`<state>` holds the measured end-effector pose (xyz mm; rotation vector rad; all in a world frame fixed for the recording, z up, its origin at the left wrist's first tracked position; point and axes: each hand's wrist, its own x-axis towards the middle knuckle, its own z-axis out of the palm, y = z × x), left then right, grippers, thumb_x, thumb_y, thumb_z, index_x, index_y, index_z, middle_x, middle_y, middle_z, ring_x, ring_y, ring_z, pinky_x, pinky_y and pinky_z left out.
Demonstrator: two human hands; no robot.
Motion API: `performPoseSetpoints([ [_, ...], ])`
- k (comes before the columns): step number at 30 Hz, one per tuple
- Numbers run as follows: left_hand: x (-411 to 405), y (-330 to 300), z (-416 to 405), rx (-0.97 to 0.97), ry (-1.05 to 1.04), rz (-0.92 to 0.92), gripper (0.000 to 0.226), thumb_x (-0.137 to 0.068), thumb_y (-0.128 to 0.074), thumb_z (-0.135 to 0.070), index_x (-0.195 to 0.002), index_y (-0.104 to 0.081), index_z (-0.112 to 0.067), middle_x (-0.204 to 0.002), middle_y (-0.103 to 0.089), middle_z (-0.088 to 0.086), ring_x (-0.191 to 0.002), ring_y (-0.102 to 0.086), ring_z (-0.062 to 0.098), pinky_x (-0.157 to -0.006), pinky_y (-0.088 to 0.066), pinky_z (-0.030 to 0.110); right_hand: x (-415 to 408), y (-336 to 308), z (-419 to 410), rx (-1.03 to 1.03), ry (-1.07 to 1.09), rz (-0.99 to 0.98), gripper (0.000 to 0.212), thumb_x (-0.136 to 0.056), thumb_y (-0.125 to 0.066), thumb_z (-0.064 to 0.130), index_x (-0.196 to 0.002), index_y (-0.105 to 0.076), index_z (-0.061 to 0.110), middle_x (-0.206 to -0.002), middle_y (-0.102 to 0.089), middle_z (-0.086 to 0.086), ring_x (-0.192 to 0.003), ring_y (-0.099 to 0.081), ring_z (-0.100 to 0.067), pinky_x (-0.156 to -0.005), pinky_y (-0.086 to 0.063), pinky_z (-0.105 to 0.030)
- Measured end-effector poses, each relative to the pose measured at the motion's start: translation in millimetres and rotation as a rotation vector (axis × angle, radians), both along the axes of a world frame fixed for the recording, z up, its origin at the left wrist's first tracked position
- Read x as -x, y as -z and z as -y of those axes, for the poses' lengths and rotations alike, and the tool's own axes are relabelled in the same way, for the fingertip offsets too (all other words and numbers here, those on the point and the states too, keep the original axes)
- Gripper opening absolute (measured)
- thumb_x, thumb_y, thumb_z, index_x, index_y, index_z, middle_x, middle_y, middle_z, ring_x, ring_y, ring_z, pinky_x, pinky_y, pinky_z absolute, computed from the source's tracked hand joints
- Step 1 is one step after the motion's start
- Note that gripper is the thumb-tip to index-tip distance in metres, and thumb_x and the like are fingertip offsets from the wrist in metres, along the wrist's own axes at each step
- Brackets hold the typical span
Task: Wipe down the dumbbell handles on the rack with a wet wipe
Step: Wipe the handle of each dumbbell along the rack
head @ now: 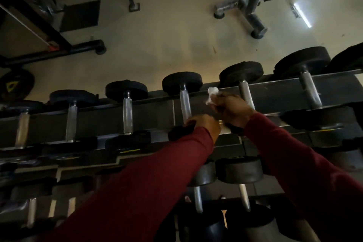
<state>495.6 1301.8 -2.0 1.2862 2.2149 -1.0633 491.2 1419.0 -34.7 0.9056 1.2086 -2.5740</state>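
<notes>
A dark rack [275, 94] carries a row of black dumbbells with silver handles. My right hand [229, 109] grips a crumpled white wet wipe [212, 94] between two dumbbell handles, just left of one handle [246, 94]. My left hand [204, 126] rests on the near head [179, 132] of the dumbbell to the left, at the bottom of its handle [185, 107]. How its fingers lie is hidden in the dark. Both arms wear dark red sleeves.
More dumbbells sit on a lower shelf [239, 171] under my arms. Beyond the rack, on the pale floor, stand a bench frame [253, 10], black mats [80, 15] and a machine base [53, 51]. A weight plate [13, 86] lies far left.
</notes>
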Motion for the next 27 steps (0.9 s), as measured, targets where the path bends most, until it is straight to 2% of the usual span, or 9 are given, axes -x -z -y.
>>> performPoseSetpoints([
  [3,-0.8,6.2,-9.8,0.025,0.003,-0.005,0.03,-0.098,-0.046,-0.006,-0.125,-0.06,0.0,-0.116,-0.065,0.026,-0.095,-0.064,0.047,-0.07,-0.055,0.058,2.6,-4.4,-8.3,0.202,0.185,0.004,0.032,-0.096,-0.058,0.005,-0.128,-0.061,0.004,-0.107,-0.069,-0.011,-0.094,-0.068,-0.018,-0.081,-0.058,-0.023],
  [5,0.0,8.1,-8.8,-0.012,0.01,0.025,0.031,-0.097,-0.048,-0.007,-0.124,-0.061,-0.005,-0.117,-0.065,0.019,-0.098,-0.064,0.044,-0.074,-0.055,0.057,3.7,-6.8,-12.5,0.298,0.265,0.016,0.024,-0.095,-0.059,0.004,-0.119,-0.064,0.004,-0.104,-0.07,-0.012,-0.091,-0.069,-0.017,-0.083,-0.058,-0.021],
  [9,3.0,1.2,8.1,-0.152,0.043,0.076,0.024,-0.087,-0.06,-0.018,-0.11,-0.065,-0.015,-0.105,-0.066,0.006,-0.091,-0.066,0.031,-0.077,-0.053,0.04,1.5,-10.7,-11.5,0.351,0.186,0.023,0.017,-0.094,-0.059,0.005,-0.109,-0.066,0.006,-0.102,-0.071,-0.011,-0.093,-0.069,-0.016,-0.09,-0.054,-0.023],
  [11,7.5,-0.9,22.2,-0.264,0.057,0.099,0.024,-0.082,-0.064,-0.027,-0.104,-0.067,-0.017,-0.1,-0.065,0.003,-0.084,-0.066,0.024,-0.066,-0.046,0.03,0.1,-10.8,-11.4,0.365,0.169,0.018,0.022,-0.093,-0.061,0.006,-0.114,-0.065,0.006,-0.108,-0.07,-0.013,-0.096,-0.068,-0.018,-0.089,-0.055,-0.023],
  [13,12.7,-1.7,37.0,-0.36,0.052,0.118,0.033,-0.084,-0.062,-0.038,-0.106,-0.065,-0.015,-0.102,-0.064,0.005,-0.082,-0.066,0.023,-0.062,-0.043,0.03,-0.7,-10.8,-12.8,0.357,0.164,0.014,0.028,-0.091,-0.063,0.006,-0.119,-0.063,0.007,-0.118,-0.067,-0.015,-0.101,-0.067,-0.019,-0.089,-0.056,-0.024],
  [17,21.7,1.1,59.8,-0.472,0.017,0.151,0.057,-0.089,-0.051,-0.06,-0.123,-0.056,-0.014,-0.114,-0.058,0.004,-0.092,-0.064,0.025,-0.078,-0.053,0.037,-4.1,-14.0,-9.8,0.298,0.092,0.033,0.025,-0.093,-0.062,0.006,-0.118,-0.063,0.01,-0.124,-0.066,-0.017,-0.096,-0.07,-0.018,-0.085,-0.058,-0.025],
  [23,21.9,9.4,73.0,-0.62,-0.115,0.204,0.054,-0.087,-0.053,-0.063,-0.121,-0.052,-0.021,-0.115,-0.052,-0.002,-0.101,-0.056,0.019,-0.089,-0.047,0.038,-1.1,-17.9,-7.1,0.121,0.019,0.043,0.022,-0.091,-0.065,0.005,-0.11,-0.069,0.015,-0.107,-0.073,-0.008,-0.099,-0.069,-0.019,-0.078,-0.059,-0.025],
  [25,16.9,11.6,73.4,-0.664,-0.177,0.196,0.056,-0.083,-0.058,-0.065,-0.12,-0.051,-0.023,-0.116,-0.05,-0.004,-0.104,-0.053,0.017,-0.088,-0.046,0.037,-0.5,-13.5,-4.0,0.009,-0.017,0.042,0.02,-0.091,-0.066,0.005,-0.108,-0.07,0.014,-0.104,-0.074,-0.008,-0.098,-0.07,-0.019,-0.084,-0.058,-0.029],
  [27,10.2,10.3,79.4,-0.749,-0.344,0.232,0.063,-0.074,-0.065,-0.07,-0.119,-0.052,-0.027,-0.117,-0.047,-0.008,-0.106,-0.048,0.013,-0.086,-0.046,0.033,1.6,-6.8,1.9,-0.231,-0.094,0.063,0.022,-0.088,-0.07,0.008,-0.109,-0.071,0.014,-0.108,-0.073,-0.008,-0.097,-0.071,-0.017,-0.09,-0.058,-0.033],
])
